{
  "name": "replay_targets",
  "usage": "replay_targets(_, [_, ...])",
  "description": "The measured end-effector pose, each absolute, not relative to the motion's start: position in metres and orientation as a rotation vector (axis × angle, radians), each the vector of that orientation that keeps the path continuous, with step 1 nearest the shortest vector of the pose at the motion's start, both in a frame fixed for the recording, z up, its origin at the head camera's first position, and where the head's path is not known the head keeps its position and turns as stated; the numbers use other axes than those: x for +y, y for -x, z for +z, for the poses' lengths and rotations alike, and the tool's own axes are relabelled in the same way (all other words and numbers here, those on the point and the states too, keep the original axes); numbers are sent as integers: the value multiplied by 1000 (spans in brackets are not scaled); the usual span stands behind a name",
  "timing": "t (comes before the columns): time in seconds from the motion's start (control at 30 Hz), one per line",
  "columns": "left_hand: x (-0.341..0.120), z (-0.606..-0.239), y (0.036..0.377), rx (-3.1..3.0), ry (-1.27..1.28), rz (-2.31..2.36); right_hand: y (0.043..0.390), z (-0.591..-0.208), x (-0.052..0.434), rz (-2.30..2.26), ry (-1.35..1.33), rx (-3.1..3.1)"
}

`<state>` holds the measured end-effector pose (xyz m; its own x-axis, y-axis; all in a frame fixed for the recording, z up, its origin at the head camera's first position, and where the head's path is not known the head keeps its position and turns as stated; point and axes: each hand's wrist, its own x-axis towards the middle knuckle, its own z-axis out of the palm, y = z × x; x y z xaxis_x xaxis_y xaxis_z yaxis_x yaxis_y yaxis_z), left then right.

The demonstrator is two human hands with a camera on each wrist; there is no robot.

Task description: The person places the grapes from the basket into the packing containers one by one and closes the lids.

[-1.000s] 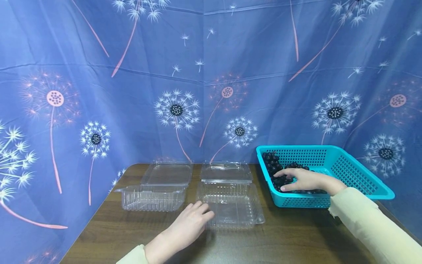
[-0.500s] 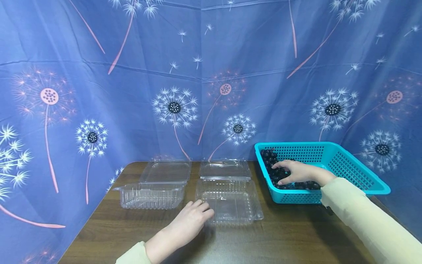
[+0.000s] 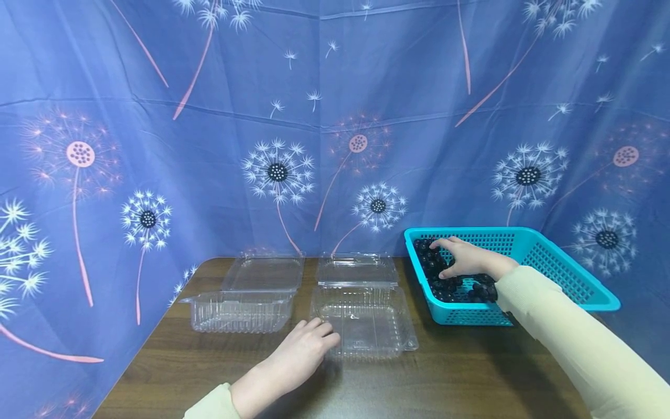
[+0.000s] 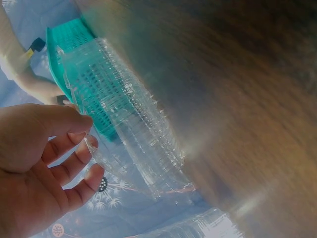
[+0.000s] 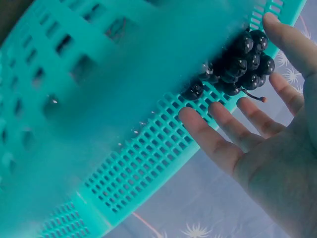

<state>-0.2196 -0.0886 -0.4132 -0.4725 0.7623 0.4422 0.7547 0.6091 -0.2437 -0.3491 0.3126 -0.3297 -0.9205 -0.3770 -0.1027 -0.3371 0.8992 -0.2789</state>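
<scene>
My left hand (image 3: 300,355) pinches the near left rim of an open clear plastic clamshell container (image 3: 374,349) between thumb and fingers; the left wrist view shows the thumb (image 4: 69,120) at that edge. The container's lid (image 3: 358,269) lies back toward the curtain. Over the left side of a turquoise basket (image 3: 570,294), my right hand (image 3: 463,257) reaches in above dark grapes (image 3: 444,291). Its fingers are spread around a bunch of grapes (image 5: 247,64) with a short stem in the right wrist view, without closing on it.
A second open clear container (image 3: 241,314) stands to the left, its lid (image 3: 266,272) folded back. All of it rests on a brown wooden table (image 3: 173,372). Behind hangs a blue curtain (image 3: 209,145) with dandelion prints.
My right hand has moved back and slightly up within the basket, uncovering grapes nearer the front. The left hand stays on the container's rim. The head view shifted slightly.
</scene>
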Motion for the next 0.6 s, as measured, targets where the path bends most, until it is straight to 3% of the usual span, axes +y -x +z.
replay_targets(0.6, [-87, -412, 220, -2324, 1207, -9, 375, -318, 296, -277, 620, 2890])
